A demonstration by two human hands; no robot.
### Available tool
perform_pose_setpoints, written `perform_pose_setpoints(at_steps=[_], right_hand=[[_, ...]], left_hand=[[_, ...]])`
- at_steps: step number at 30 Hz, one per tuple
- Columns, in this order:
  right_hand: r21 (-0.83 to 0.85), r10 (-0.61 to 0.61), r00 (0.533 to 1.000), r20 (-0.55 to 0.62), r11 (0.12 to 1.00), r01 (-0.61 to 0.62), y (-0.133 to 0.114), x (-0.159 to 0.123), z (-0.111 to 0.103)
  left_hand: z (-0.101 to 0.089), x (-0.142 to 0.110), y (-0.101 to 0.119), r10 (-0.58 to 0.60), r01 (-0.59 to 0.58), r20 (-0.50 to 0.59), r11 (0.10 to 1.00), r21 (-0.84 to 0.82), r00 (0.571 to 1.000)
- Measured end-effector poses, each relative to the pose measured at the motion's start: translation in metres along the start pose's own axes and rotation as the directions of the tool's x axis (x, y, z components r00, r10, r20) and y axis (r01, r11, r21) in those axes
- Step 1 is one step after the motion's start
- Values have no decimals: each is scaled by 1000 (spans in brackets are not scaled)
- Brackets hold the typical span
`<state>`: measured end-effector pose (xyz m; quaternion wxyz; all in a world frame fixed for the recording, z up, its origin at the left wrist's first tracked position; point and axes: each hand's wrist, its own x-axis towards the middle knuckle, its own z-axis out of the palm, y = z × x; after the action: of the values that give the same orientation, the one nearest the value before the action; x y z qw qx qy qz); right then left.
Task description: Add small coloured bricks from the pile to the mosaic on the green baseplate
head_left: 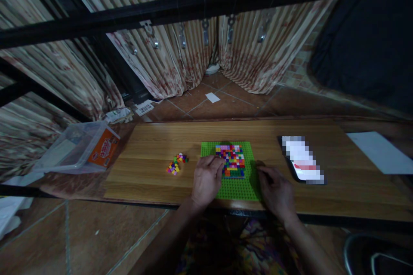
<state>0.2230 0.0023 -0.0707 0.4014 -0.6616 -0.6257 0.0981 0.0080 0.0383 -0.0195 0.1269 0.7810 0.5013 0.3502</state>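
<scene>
A green studded baseplate (238, 189) lies on the wooden table (155, 146), with a patch of small multicoloured bricks (230, 160) built on its far half. My left hand (206, 180) rests on the plate's left edge, its fingers curled, the fingertips touching the left side of the brick patch. My right hand (276, 193) lies at the plate's right edge with fingers curled downward against it. Whether either hand pinches a brick is hidden. A small heap of loose coloured bricks (177, 164) sits on the table left of the plate, apart from both hands.
A clear plastic tub (77, 148) with an orange label stands off the table's left end. A dark phone-like slab (303, 161) lies right of the plate, and a white sheet (380, 151) at the far right. Striped curtains and a black bar hang behind.
</scene>
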Motion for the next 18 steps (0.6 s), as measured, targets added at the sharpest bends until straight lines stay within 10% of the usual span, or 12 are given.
perform_pose_setpoints(at_steps=[18], right_hand=[[0,5,1000,4,1000,-5,1,0,0]], left_hand=[[7,-13,-7,68,-68,7,985,158,998]])
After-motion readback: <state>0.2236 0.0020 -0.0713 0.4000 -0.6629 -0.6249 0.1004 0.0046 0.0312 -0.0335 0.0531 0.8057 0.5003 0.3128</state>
